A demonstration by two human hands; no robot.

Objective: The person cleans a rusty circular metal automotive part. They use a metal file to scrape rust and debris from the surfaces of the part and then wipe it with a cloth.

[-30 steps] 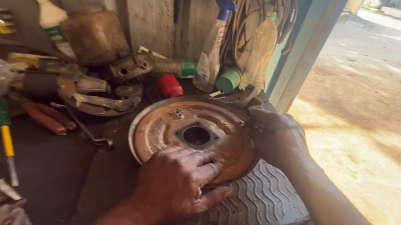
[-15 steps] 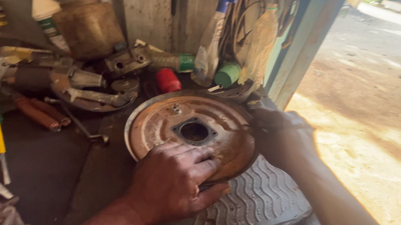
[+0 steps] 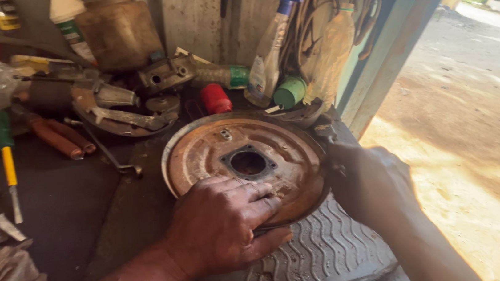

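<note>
A round rusty brake backing plate (image 3: pixel 214 153) with a square centre hole lies on a piece of grey tyre tread (image 3: pixel 312 258) on the dark workbench. My left hand (image 3: pixel 225 227) presses flat on the plate's near rim, thumb curled under the edge. My right hand (image 3: pixel 365 178) grips the plate's right rim from the side, in shadow.
Behind the plate lie greasy metal parts (image 3: pixel 116 105), a red can (image 3: pixel 216 97), a green cap (image 3: pixel 289 92), a spray bottle (image 3: pixel 271 51) and a brown jug (image 3: pixel 118 30). A green-and-yellow screwdriver (image 3: pixel 8 163) and rags (image 3: pixel 1 278) lie left. Sunlit dirt ground (image 3: pixel 480 153) lies right.
The view has shifted slightly; both hands stay on the plate, which seems to have been turned or slid a little toward me.
</note>
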